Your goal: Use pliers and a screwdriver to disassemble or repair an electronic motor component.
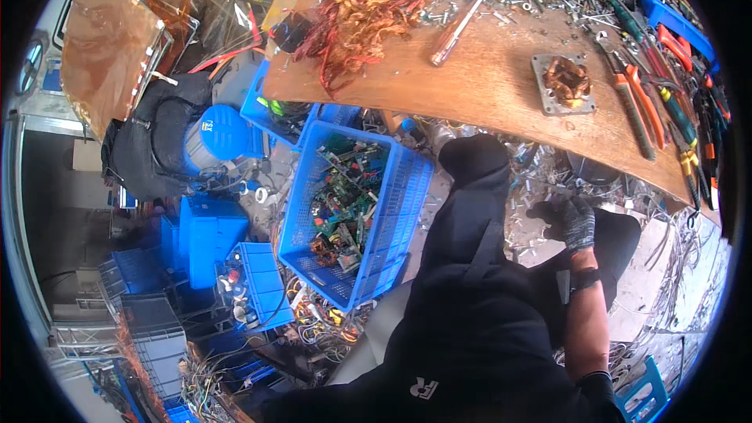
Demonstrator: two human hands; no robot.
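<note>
My right hand (576, 223), in a grey knitted glove with dark fingers, hangs low beside my right leg, beneath the near edge of the wooden table. Its fingers look loosely apart, with no object visible in them. Dark clothing and shadow around the fingers make their outline hard to read. My left hand is out of sight. Up on the table (486, 102), a square metal plate with a copper coil (565, 82) lies nearest to my right hand. Orange-handled pliers (644, 106) rest to its right.
Stripped copper and red wire (364, 19) is heaped at the table's far left, near a long metal-tipped tool (470, 16). A blue crate (423, 196) of circuit boards stands left of my legs. Blue bins (211, 235) and tangled cables (321, 325) crowd the left floor.
</note>
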